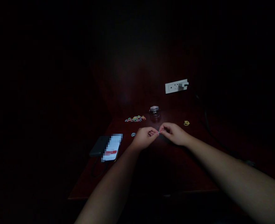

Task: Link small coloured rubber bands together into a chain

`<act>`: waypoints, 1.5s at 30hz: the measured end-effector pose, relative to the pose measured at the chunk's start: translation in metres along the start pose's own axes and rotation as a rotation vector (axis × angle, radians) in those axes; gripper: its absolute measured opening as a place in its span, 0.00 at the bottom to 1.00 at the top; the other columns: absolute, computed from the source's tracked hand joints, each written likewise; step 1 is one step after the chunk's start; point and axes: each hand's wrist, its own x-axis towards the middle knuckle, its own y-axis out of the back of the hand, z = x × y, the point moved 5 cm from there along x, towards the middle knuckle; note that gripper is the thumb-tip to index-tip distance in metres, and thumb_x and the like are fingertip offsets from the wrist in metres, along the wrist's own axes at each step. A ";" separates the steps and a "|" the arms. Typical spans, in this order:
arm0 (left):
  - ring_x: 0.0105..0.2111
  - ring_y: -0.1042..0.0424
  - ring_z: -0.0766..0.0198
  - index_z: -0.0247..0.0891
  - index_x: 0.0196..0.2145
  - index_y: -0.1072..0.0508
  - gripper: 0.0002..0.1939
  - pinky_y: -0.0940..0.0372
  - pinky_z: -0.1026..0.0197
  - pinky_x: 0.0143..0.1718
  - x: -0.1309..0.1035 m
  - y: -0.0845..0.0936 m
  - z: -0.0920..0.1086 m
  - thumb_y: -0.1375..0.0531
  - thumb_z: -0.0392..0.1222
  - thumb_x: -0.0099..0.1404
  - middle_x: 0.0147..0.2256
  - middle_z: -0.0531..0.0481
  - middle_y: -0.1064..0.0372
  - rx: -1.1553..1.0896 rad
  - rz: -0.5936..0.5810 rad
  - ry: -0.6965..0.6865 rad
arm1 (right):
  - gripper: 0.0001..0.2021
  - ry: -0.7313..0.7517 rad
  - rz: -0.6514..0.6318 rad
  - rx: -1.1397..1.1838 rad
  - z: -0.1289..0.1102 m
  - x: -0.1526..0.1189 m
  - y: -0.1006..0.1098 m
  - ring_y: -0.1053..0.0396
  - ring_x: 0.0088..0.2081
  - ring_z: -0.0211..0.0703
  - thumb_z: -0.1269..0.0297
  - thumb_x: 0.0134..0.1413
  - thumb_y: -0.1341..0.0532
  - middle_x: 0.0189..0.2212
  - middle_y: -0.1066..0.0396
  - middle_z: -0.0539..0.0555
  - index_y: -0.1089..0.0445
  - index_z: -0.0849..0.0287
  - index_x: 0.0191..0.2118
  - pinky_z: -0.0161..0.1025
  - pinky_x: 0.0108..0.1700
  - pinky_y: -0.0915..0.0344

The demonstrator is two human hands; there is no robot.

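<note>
Your left hand (144, 137) and your right hand (174, 133) meet fingertip to fingertip, each pinched nearly closed on a tiny pale-blue piece (159, 132) over the dark reddish, faintly glossy table (160, 174). Just beside your left wrist sit thin pale rings (133, 134); farther out, there's a loose multicoloured ring pile (136, 119), a rounded clear jar (154, 113) and bunched yellow loops (186, 123).

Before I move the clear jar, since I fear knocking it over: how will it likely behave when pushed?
The clear jar looks rigid, perhaps glass or hard plastic, so it might crack if dropped. Standing upright on the flat table, it would likely slide under a low push. Its round shape suggests it could roll if tipped.
</note>
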 end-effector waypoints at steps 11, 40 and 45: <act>0.28 0.32 0.67 0.33 0.33 0.27 0.13 0.38 0.67 0.28 0.002 -0.001 0.000 0.44 0.46 0.60 0.29 0.47 0.29 0.024 0.002 -0.008 | 0.08 -0.043 -0.012 0.043 0.003 0.000 0.000 0.41 0.25 0.36 0.62 0.52 0.43 0.23 0.36 0.50 0.33 0.62 0.30 0.33 0.27 0.45; 0.27 0.33 0.69 0.33 0.33 0.28 0.13 0.39 0.68 0.27 0.000 0.003 0.005 0.39 0.45 0.55 0.27 0.49 0.30 -0.001 0.049 -0.027 | 0.07 -0.058 -0.043 0.141 0.006 0.000 -0.004 0.44 0.24 0.34 0.63 0.51 0.43 0.21 0.39 0.48 0.33 0.62 0.30 0.32 0.26 0.46; 0.27 0.33 0.70 0.33 0.32 0.28 0.10 0.38 0.68 0.28 0.000 0.004 0.004 0.40 0.44 0.56 0.28 0.49 0.30 0.013 0.051 -0.027 | 0.09 -0.064 -0.059 0.146 0.003 0.000 -0.004 0.44 0.24 0.34 0.61 0.51 0.43 0.21 0.40 0.48 0.33 0.63 0.30 0.33 0.26 0.46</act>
